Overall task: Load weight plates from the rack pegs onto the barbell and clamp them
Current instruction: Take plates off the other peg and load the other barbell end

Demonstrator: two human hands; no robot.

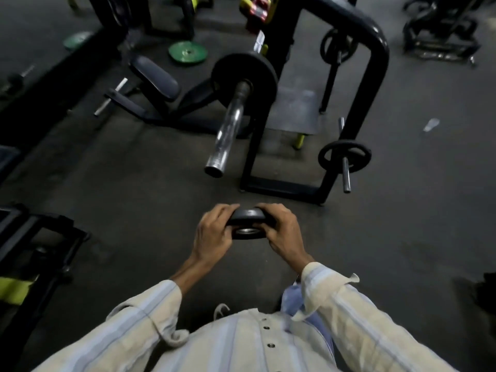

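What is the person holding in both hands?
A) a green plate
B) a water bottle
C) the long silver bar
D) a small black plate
D: both hands, left and right, grip a small black plate by its edges, short of the bar.

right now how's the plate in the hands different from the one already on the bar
The plate in the hands is far smaller than the plate on the barbell. The held plate is off the bar, gripped at its edges by the left hand and right hand; the loaded plate sits far up the barbell sleeve. The held plate lies tilted nearly flat, while the loaded plate stands upright. Both are black and round with a centre hole.
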